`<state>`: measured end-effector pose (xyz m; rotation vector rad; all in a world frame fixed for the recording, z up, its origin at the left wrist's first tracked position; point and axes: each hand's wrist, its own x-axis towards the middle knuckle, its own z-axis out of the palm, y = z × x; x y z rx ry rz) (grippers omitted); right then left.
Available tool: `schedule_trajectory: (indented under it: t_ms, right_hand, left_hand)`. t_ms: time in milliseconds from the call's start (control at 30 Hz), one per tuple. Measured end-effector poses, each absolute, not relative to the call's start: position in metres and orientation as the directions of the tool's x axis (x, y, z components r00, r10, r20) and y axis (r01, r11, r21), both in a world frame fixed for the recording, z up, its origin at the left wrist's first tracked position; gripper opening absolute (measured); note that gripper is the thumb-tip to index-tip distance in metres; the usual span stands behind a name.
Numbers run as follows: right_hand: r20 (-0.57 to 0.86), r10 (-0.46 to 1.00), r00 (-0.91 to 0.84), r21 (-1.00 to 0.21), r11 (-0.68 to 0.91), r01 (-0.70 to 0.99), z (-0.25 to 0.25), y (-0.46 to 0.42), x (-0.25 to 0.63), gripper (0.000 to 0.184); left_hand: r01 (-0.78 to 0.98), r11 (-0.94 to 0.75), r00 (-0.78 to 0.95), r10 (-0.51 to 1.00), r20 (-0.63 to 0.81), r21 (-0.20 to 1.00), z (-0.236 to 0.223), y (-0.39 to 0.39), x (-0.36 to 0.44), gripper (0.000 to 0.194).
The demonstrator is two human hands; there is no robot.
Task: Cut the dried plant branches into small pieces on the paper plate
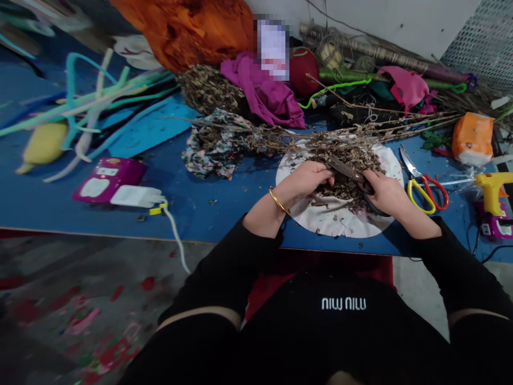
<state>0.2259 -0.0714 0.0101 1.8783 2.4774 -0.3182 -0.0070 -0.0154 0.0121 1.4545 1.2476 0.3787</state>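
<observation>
Over a white round cloth [340,229] covered with crumbled dried leaves [355,152], both of my hands are at work. My right hand [382,190] is wrapped round the dark handles of a pair of scissors [343,169], whose blades point left toward my other hand. My left hand [308,179], with a gold bangle at the wrist, is closed, its fingertips pinching some of the dried leaves; the exact bit is mostly hidden. Long dry stems [417,125] stretch across the back of the cloth.
Right of the cloth lie scissors with red and yellow handles [422,184], an orange packet [473,138] and a yellow glue gun [492,190]. Floral fabric [214,147], a purple box [110,179] with a white plug, and foam strips [96,101] occupy the left. Purple cloth [266,96] lies behind.
</observation>
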Motion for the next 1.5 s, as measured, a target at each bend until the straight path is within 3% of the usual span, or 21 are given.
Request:
schedule_trajectory:
  t_ms: [233, 500, 800, 1267, 1500]
  right_hand:
    - [-0.108, 0.954, -0.278, -0.167, 0.258, 0.951, 0.014, -0.071, 0.230, 0.058]
    - [-0.089, 0.950, -0.299, -0.181, 0.280, 0.943, 0.010, -0.071, 0.229, 0.060]
    - [-0.103, 0.955, -0.280, -0.217, 0.253, 0.943, 0.013, -0.071, 0.230, 0.059]
    - [-0.151, 0.956, -0.253, -0.136, 0.233, 0.963, 0.013, -0.074, 0.223, 0.045]
    - [-0.073, 0.962, -0.263, -0.091, 0.256, 0.962, 0.005, -0.074, 0.222, 0.049]
  left_hand:
    - [0.389, 0.068, 0.429, 0.869, -0.246, 0.919, 0.008, -0.014, -0.010, 0.024]
    - [0.383, 0.134, 0.446, 0.840, -0.310, 0.914, 0.016, -0.020, -0.007, 0.020]
    - [0.398, 0.104, 0.433, 0.855, -0.287, 0.911, 0.011, -0.018, -0.008, 0.024]
    - [0.375, 0.111, 0.436, 0.855, -0.280, 0.920, -0.002, -0.013, -0.006, 0.022]
    - [0.376, 0.111, 0.477, 0.828, -0.294, 0.920, 0.003, -0.013, -0.003, 0.023]
